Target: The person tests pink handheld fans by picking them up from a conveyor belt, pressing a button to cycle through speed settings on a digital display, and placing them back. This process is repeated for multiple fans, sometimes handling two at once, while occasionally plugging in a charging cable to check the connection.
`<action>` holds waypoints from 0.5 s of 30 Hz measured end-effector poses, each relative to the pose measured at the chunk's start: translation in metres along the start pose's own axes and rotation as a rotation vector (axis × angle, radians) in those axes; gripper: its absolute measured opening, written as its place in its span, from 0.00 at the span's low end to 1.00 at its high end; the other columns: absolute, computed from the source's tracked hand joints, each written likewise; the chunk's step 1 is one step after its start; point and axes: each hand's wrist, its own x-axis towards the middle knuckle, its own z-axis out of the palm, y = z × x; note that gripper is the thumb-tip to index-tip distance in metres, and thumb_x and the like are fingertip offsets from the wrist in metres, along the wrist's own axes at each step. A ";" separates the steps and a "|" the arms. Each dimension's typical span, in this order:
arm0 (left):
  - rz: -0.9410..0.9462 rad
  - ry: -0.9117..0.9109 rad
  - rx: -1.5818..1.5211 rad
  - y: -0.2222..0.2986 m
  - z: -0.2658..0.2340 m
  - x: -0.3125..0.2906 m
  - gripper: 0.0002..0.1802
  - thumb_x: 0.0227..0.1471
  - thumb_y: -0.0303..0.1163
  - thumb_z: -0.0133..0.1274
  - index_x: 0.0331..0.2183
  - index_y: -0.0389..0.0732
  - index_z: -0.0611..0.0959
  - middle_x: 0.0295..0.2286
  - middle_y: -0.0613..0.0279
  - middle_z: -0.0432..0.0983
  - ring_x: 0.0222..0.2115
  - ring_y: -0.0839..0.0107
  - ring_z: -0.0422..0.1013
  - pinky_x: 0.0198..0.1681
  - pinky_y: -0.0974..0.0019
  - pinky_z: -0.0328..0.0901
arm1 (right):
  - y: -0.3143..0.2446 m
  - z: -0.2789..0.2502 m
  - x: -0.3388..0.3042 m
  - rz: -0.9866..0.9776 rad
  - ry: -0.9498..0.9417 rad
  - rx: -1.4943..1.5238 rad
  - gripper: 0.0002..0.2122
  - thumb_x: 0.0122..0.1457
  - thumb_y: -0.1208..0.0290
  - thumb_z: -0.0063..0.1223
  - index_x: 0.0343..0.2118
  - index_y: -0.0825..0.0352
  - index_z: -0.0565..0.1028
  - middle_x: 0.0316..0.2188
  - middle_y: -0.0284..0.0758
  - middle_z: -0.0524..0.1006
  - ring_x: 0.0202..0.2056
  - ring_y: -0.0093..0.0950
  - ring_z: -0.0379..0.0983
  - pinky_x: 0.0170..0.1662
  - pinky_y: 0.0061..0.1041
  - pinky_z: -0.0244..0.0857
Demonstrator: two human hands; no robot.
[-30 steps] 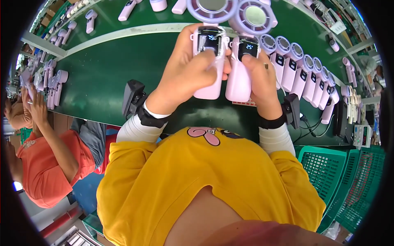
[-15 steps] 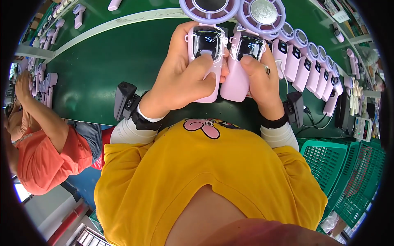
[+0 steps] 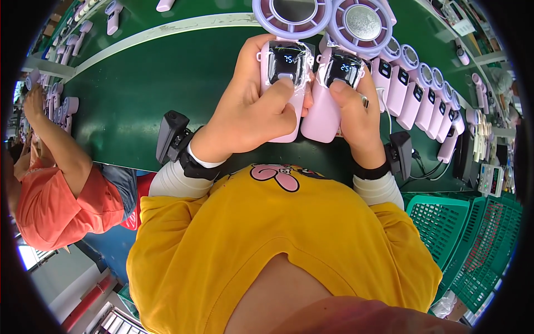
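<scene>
In my left hand (image 3: 253,111) is a pink handheld fan (image 3: 286,133), its round lilac head pointing away from me. The thumb lies at the button under its lit black display. My right hand (image 3: 356,108) grips a second pink handheld fan (image 3: 321,119), also with a lit display, thumb by the button. Its round head has a silvery, speckled centre disc. Clear film wraps the display part of both fans. Side by side and close together, the two are held up over the green table (image 3: 167,94). Some of my left fingers show between them.
Several pink fans (image 3: 410,106) lie in a row on the right, beside a white cable (image 3: 387,114). Green plastic baskets (image 3: 439,222) stand lower right, near a small meter (image 3: 490,179). A co-worker in an orange shirt (image 3: 72,206) works at the left. A pale rail (image 3: 189,23) crosses the table's far side.
Both fans and my hands sit slightly lower and a little further right in view. The grip stays the same, and both displays are still lit. The co-worker has shifted slightly.
</scene>
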 end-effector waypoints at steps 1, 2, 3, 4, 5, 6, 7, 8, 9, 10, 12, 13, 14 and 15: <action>-0.008 -0.006 -0.001 0.000 0.000 0.000 0.31 0.38 0.13 0.36 0.47 0.34 0.49 0.32 0.55 0.65 0.27 0.73 0.66 0.30 0.69 0.64 | 0.000 0.000 0.000 -0.003 0.010 -0.009 0.17 0.51 0.71 0.40 0.45 0.70 0.60 0.35 0.37 0.70 0.32 0.23 0.69 0.35 0.21 0.64; -0.016 -0.011 -0.001 0.000 0.000 0.001 0.31 0.38 0.13 0.36 0.47 0.34 0.49 0.32 0.55 0.65 0.28 0.73 0.66 0.30 0.69 0.64 | -0.001 0.000 0.000 -0.007 0.018 -0.017 0.17 0.51 0.71 0.40 0.45 0.70 0.60 0.35 0.37 0.70 0.32 0.23 0.68 0.35 0.20 0.64; -0.013 -0.010 0.000 0.001 0.000 0.001 0.31 0.38 0.13 0.36 0.47 0.34 0.49 0.32 0.55 0.65 0.28 0.73 0.66 0.30 0.69 0.64 | -0.001 -0.001 0.001 -0.011 0.026 -0.026 0.17 0.51 0.71 0.39 0.45 0.70 0.60 0.35 0.37 0.70 0.32 0.23 0.68 0.35 0.20 0.63; -0.019 0.001 -0.016 0.001 0.001 0.001 0.30 0.38 0.13 0.37 0.47 0.34 0.49 0.32 0.55 0.65 0.28 0.72 0.66 0.31 0.69 0.64 | -0.002 0.000 0.001 -0.012 0.024 -0.026 0.17 0.51 0.71 0.39 0.45 0.70 0.60 0.35 0.37 0.70 0.32 0.23 0.68 0.35 0.20 0.63; -0.024 0.011 -0.032 0.002 0.003 0.000 0.30 0.38 0.13 0.37 0.47 0.34 0.49 0.32 0.55 0.65 0.28 0.72 0.66 0.31 0.69 0.64 | -0.003 0.000 0.000 -0.002 0.027 0.008 0.16 0.51 0.72 0.41 0.44 0.70 0.61 0.35 0.35 0.70 0.33 0.21 0.67 0.36 0.20 0.62; -0.030 0.022 -0.048 0.002 0.003 0.001 0.30 0.38 0.13 0.37 0.46 0.34 0.49 0.32 0.55 0.65 0.28 0.72 0.66 0.31 0.69 0.64 | -0.005 0.001 0.000 0.009 0.030 0.041 0.15 0.51 0.72 0.42 0.43 0.69 0.62 0.34 0.33 0.69 0.34 0.20 0.65 0.38 0.19 0.60; -0.029 0.023 -0.046 0.002 0.002 0.000 0.30 0.38 0.13 0.37 0.46 0.34 0.49 0.32 0.55 0.65 0.28 0.72 0.66 0.31 0.69 0.64 | -0.005 0.001 -0.001 0.021 0.034 0.077 0.15 0.51 0.73 0.44 0.42 0.69 0.63 0.34 0.31 0.69 0.35 0.18 0.63 0.39 0.19 0.58; -0.021 0.013 -0.035 0.001 0.001 0.000 0.30 0.38 0.13 0.37 0.47 0.34 0.49 0.32 0.56 0.65 0.28 0.72 0.66 0.31 0.68 0.64 | -0.005 0.001 0.000 0.020 0.032 0.078 0.15 0.51 0.73 0.44 0.42 0.69 0.63 0.34 0.31 0.69 0.35 0.18 0.63 0.39 0.19 0.58; -0.013 0.003 -0.025 0.000 0.000 0.000 0.31 0.38 0.13 0.37 0.47 0.34 0.49 0.31 0.56 0.66 0.28 0.72 0.66 0.31 0.68 0.64 | -0.004 0.001 0.000 0.016 0.029 0.075 0.15 0.51 0.73 0.44 0.42 0.69 0.63 0.34 0.31 0.69 0.36 0.18 0.63 0.39 0.19 0.58; -0.005 -0.008 -0.014 -0.001 -0.001 0.000 0.31 0.38 0.13 0.37 0.47 0.34 0.49 0.31 0.56 0.66 0.28 0.71 0.66 0.31 0.68 0.64 | -0.003 0.001 0.000 0.011 0.026 0.073 0.15 0.51 0.72 0.44 0.42 0.69 0.63 0.34 0.31 0.69 0.36 0.18 0.63 0.39 0.19 0.58; -0.003 -0.005 -0.004 0.000 -0.002 0.000 0.30 0.38 0.13 0.37 0.46 0.34 0.49 0.32 0.56 0.66 0.28 0.71 0.66 0.31 0.68 0.64 | -0.003 0.001 0.000 0.007 0.024 0.071 0.15 0.51 0.72 0.44 0.42 0.69 0.63 0.35 0.32 0.69 0.36 0.18 0.63 0.40 0.19 0.58; -0.002 -0.002 0.005 0.000 -0.002 0.000 0.30 0.38 0.13 0.36 0.46 0.33 0.50 0.32 0.55 0.66 0.28 0.71 0.67 0.31 0.68 0.64 | -0.003 0.002 -0.001 0.002 0.024 0.062 0.15 0.51 0.72 0.44 0.42 0.69 0.63 0.34 0.31 0.69 0.36 0.18 0.63 0.40 0.19 0.58; -0.001 0.000 0.014 0.000 -0.003 0.000 0.30 0.38 0.13 0.36 0.46 0.33 0.50 0.32 0.55 0.66 0.28 0.71 0.67 0.31 0.68 0.64 | -0.004 0.003 -0.001 -0.003 0.025 0.054 0.15 0.51 0.73 0.44 0.42 0.69 0.63 0.34 0.31 0.69 0.36 0.18 0.63 0.40 0.19 0.58; -0.002 0.000 0.015 0.000 -0.004 0.000 0.30 0.38 0.13 0.36 0.46 0.33 0.50 0.32 0.55 0.66 0.28 0.71 0.67 0.31 0.68 0.64 | -0.005 0.004 -0.001 -0.008 0.026 0.045 0.15 0.51 0.73 0.44 0.42 0.69 0.63 0.34 0.31 0.69 0.36 0.18 0.63 0.40 0.19 0.58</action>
